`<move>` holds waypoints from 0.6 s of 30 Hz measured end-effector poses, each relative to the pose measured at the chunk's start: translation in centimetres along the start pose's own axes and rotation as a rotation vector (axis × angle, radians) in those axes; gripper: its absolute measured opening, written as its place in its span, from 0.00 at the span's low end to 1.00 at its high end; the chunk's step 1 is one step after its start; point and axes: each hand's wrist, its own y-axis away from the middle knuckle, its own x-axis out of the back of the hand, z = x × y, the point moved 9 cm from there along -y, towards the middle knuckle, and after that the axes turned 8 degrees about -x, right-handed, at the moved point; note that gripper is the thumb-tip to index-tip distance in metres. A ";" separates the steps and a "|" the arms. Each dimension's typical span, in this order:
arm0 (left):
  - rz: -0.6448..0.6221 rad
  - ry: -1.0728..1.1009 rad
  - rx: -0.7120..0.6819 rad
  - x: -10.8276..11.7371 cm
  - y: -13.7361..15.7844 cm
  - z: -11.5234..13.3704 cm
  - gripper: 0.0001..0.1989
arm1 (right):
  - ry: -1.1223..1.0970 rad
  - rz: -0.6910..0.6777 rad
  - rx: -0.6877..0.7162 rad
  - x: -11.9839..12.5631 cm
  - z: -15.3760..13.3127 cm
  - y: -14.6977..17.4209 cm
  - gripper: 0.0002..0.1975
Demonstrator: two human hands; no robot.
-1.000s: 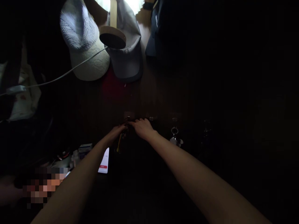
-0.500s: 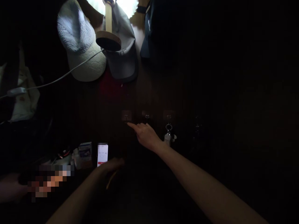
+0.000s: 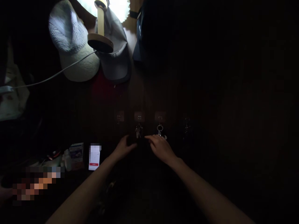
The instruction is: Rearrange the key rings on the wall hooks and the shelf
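Observation:
A bunch of keys (image 3: 138, 132) hangs from the middle-left wall hook (image 3: 139, 117), between my two hands. To the left of the keys is my left hand (image 3: 125, 147), thumb and fingers apart, with nothing visible in it. My right hand (image 3: 162, 148) is on the other side, its index finger stretched towards the keys and the other fingers bent. Behind its knuckles, a round key ring (image 3: 160, 128) with a pale fob hangs on another hook (image 3: 160, 118). The left hook (image 3: 119, 117) has a small dark end below it. A blurred yellowish item (image 3: 110, 185) shows below my left forearm.
A pale cap (image 3: 79, 67), a grey cap (image 3: 116, 67) and a dark cap (image 3: 149, 40) hang above, by a lit lamp (image 3: 100, 42) with a cable. A lit phone (image 3: 94, 158) stands beside a small box (image 3: 76, 155) at lower left. Dim items (image 3: 186, 127) hang further right.
My right hand has moved down and right from the left hook, uncovering the keys. My left hand has risen towards them. The view has shifted slightly right.

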 end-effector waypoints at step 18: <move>0.151 -0.102 0.166 -4.1 -4.0 2.9 0.12 | 0.309 -0.020 0.113 2.6 -1.0 -7.7 0.27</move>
